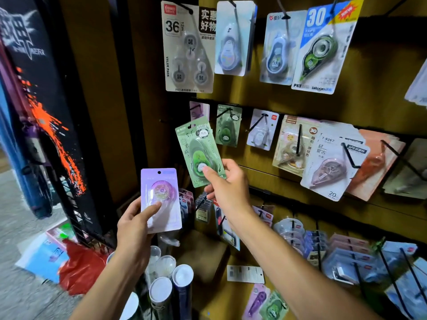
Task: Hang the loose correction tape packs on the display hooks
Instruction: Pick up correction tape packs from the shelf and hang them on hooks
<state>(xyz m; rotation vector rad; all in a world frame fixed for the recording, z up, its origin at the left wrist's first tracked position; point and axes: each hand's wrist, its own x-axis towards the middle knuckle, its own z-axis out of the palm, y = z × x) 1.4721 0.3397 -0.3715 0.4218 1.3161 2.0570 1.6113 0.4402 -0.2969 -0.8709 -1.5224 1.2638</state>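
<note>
My right hand pinches the lower end of a green correction tape pack, tilted, its top hole just below and left of a black hook that carries a matching green pack. My left hand holds a purple correction tape pack upright, thumb on its front, lower and to the left. A purple pack hangs on the hook left of the green one, partly hidden behind the pack I hold.
The brown display wall carries rows of black hooks with several hanging tape packs. Rolled tubes stand below my left hand. Two loose packs lie on a box at the bottom. A red bag sits on the floor.
</note>
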